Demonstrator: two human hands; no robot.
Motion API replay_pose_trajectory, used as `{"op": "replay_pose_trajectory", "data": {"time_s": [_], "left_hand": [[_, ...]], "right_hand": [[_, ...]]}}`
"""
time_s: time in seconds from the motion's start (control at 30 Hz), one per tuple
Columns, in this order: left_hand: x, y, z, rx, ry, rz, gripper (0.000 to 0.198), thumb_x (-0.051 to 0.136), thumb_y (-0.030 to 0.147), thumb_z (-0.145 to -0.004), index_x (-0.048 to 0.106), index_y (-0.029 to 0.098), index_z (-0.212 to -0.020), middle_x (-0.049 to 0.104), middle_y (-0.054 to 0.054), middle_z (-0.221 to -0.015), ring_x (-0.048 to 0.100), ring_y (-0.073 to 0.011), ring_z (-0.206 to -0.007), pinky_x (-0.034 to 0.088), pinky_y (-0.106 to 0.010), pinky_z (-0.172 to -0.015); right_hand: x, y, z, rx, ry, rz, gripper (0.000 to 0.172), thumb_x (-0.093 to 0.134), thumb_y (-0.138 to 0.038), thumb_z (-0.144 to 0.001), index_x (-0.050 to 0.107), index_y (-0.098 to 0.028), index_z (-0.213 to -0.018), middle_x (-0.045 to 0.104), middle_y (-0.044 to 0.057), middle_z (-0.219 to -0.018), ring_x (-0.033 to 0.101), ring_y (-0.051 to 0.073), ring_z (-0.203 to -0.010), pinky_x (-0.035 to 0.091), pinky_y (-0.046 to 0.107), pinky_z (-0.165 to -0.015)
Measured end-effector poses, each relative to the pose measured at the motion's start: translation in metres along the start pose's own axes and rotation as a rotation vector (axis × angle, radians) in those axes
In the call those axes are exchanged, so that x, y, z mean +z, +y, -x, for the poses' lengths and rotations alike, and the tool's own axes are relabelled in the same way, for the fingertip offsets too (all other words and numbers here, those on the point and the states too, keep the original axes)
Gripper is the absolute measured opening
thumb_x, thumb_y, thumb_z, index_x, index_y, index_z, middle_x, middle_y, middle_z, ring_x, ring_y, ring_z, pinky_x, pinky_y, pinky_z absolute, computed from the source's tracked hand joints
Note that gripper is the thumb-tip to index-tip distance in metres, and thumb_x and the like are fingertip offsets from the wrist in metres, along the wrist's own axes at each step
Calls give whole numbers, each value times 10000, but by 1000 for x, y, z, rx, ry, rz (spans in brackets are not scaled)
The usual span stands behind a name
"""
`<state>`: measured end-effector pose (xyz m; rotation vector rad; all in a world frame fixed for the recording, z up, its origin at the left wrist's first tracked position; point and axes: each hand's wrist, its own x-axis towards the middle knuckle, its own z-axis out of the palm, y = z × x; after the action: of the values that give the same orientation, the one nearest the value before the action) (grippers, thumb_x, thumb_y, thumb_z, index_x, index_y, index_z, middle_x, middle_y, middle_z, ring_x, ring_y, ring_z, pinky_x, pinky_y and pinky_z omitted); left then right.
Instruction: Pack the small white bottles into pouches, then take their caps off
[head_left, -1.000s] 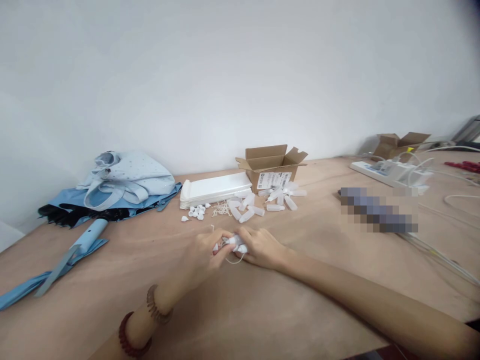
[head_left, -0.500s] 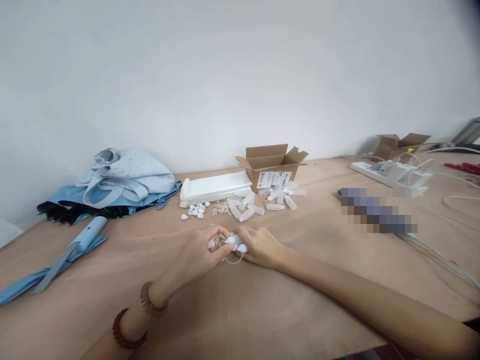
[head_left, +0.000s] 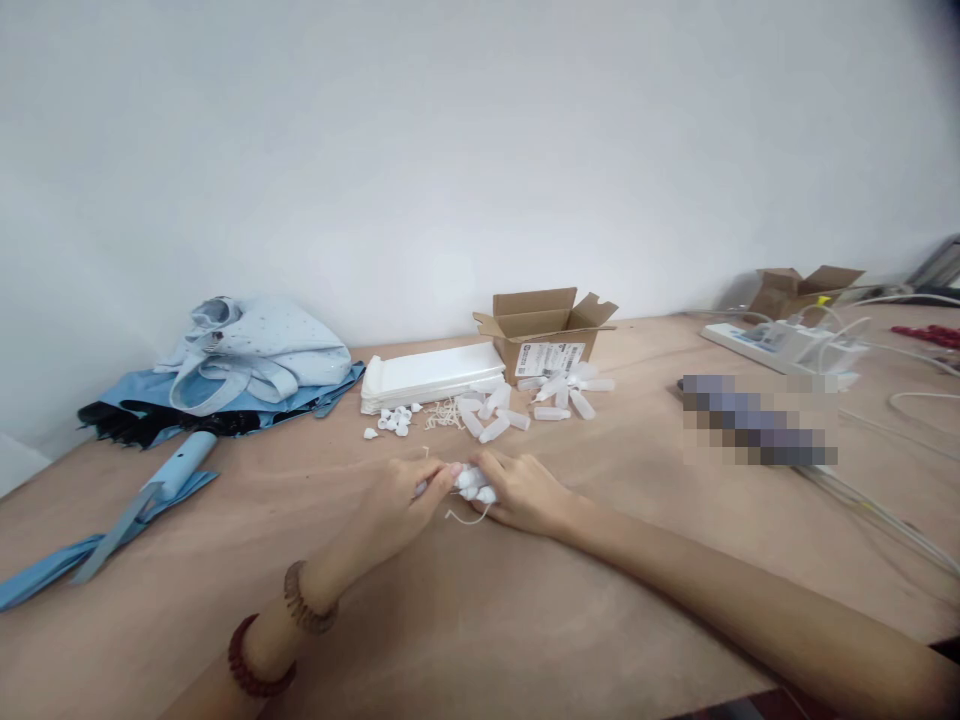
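Plywood workbench (head_left: 570, 610) stretches along a white wall (head_left: 480, 150), seen from across the room with a person's two bare arms reaching in from the near edge. Counting from the hands, at ten o'clock a crumpled pale blue garment (head_left: 255, 345) lies on a darker blue fabric (head_left: 135, 408) with a black edge, and a pale blue tube (head_left: 180, 465) rests nearer the bench edge. At two o'clock, a white power strip (head_left: 757, 345) trails cables, with a second cardboard carton (head_left: 795, 290) behind it; a pixelated patch (head_left: 757, 420) hides whatever lies closer.

At twelve o'clock stands an open cardboard box (head_left: 544, 335) with a printed label, just beside a stack of flat white packets (head_left: 427, 378). In front of them lie loose white plastic bottles (head_left: 495, 415), small white caps (head_left: 391, 422) and a tangle of white fibres (head_left: 444, 415).

Mid-bench, the left hand (head_left: 394, 505), with a brown bead bracelet (head_left: 309, 598) and a red one (head_left: 259, 660) at the wrist, and the right hand (head_left: 525, 495) clench together around a small white plastic bottle (head_left: 472, 485), mostly hidden by fingers. A thin white cord (head_left: 466, 518) loops out below it.
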<state>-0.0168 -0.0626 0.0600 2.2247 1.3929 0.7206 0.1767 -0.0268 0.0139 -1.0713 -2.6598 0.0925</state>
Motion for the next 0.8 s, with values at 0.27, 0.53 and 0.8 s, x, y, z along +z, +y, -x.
{"op": "replay_pose_trajectory", "data": {"time_s": [0.27, 0.53, 0.8], "left_hand": [[2, 1, 1, 7, 13, -8, 233, 492, 381, -851, 633, 202, -897, 520, 49, -545, 439, -112, -497, 298, -226, -510], [11, -10, -7, -268, -60, 469, 382, 497, 500, -820, 552, 159, -656, 359, 69, -492, 276, -68, -430, 195, -210, -417], [-9, -5, -10, -513, 25, 1146, 270, 462, 431, -832, 508, 171, -775, 198, 121, -480, 81, -24, -336, 112, -179, -348]], "right_hand": [[2, 1, 0, -1, 21, -10, 357, 553, -329, -846, 457, -139, -1133, 637, 112, -1038, 628, 228, -810, 366, 276, -584], [0, 0, 1, 8, 16, -14, 358, 544, -328, -852, 457, -136, -1141, 643, 111, -1040, 631, 229, -816, 361, 275, -586], [-2, 0, 1, 82, 21, -83, 369, 552, -369, -849, 469, -146, -1131, 657, 115, -1015, 640, 237, -817, 373, 279, -614]]}}
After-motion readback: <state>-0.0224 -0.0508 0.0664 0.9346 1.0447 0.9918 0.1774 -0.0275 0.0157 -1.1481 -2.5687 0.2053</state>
